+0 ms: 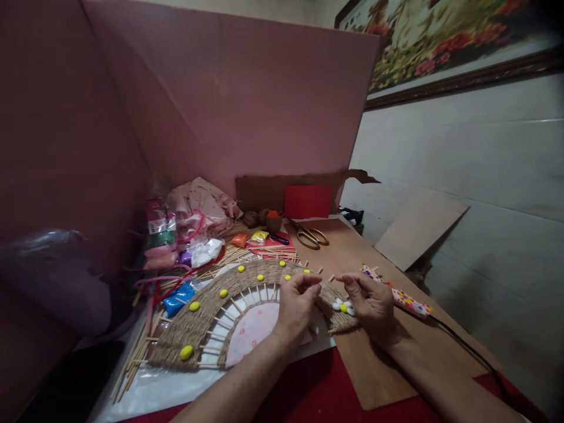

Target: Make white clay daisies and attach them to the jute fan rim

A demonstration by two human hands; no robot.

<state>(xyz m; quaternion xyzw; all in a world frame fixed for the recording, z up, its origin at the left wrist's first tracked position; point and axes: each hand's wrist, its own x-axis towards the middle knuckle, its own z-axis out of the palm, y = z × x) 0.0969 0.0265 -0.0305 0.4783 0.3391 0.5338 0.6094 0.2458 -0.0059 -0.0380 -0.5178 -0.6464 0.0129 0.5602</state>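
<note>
Working at the right side of our twine-woven fan (240,283), lying near | left hand (298,301) and right hand (371,301) narrowly pinched; we cannot tell on what | probably light, springy, its yellow dots (186,352) and white-petalled flower (343,307) easily dislodged | we'd grip bare weave (178,330) between dots, near left

The left hand (296,302) and the right hand (372,302) are seen bare, both softly rounded in outline at the knuckles. The left forearm (240,379) and the right forearm (447,373) are likewise uncovered; each is smoothly tapered, narrowed at the hand and broadened toward the lower edge of the view, by which both are cut off. What is worn higher up cannot be seen.
</note>
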